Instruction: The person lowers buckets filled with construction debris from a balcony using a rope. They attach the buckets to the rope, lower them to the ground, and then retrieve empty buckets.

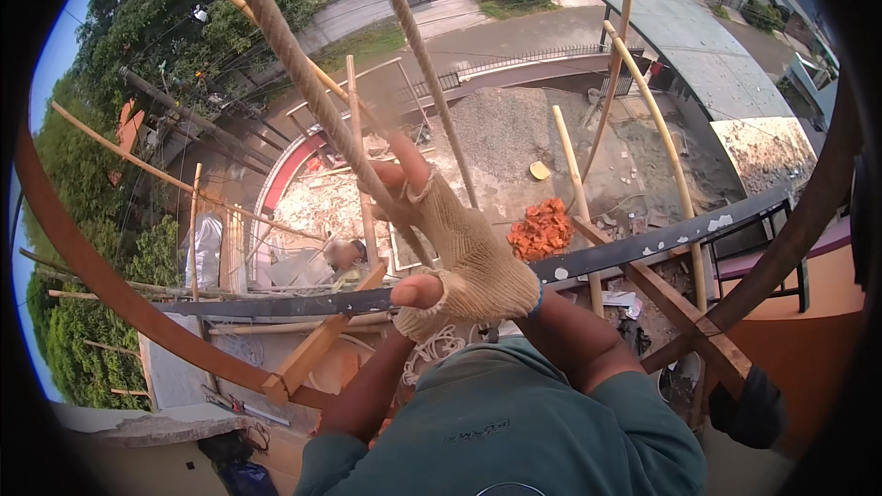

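Observation:
A thick brown rope slants down from the upper left and passes by my gloved hands. My right hand wears a beige knit glove with bare fingertips. Its fingers stretch up beside this rope, spread, with the tips smeared by motion. Beneath it sits my left hand, gloved too and mostly covered, so its fingers and any grip are hidden. A bare thumb shows at the gloves' left edge; which hand it belongs to is hard to tell. Another rope runs down behind my right hand.
Under my hands a dark, paint-flecked metal bar crosses the view. Bamboo poles and wooden beams stand around. Far below lie a heap of red rubble, gravel and a yellow object. Another person is down there.

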Available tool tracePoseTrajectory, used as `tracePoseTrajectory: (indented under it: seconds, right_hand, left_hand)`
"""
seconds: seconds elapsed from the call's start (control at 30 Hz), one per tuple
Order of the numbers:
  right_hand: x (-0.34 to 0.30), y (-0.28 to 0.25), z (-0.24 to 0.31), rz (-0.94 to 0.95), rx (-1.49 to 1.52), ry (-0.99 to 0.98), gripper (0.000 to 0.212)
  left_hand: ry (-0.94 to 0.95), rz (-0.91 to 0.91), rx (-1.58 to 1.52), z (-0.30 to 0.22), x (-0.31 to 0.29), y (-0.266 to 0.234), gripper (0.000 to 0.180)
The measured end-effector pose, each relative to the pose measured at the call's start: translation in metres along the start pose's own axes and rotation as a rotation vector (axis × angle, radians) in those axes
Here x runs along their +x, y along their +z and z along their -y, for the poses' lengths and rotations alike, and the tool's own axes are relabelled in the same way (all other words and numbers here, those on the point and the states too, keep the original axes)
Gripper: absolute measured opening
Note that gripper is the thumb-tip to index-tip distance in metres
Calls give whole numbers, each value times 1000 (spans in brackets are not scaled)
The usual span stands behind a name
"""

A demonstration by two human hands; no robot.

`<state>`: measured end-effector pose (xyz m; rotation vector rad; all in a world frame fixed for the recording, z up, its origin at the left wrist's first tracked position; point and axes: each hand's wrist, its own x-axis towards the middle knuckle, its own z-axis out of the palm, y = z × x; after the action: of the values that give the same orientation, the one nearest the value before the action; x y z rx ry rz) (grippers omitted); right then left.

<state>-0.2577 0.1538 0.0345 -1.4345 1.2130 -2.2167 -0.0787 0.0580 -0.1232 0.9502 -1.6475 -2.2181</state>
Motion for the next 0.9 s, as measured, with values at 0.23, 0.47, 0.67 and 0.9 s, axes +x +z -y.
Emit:
tracePoseTrajectory:
  seconds: [0.23, 0.47, 0.67, 0.9]
  right_hand:
    - [65, 108, -27, 87, 94, -50, 38]
    - [69, 194, -66, 173, 192, 171, 27]
    - [-52, 160, -117, 512, 240, 33, 38]
    - [0, 40, -260, -9, -585, 292, 113]
  left_hand:
    - [117, 38, 710, -22, -36, -84, 97]
    - [972, -611, 385, -210, -77, -106, 101]
    - [742, -537, 853, -288, -87, -85, 98]
    - [574, -614, 863, -270, -66, -100, 73]
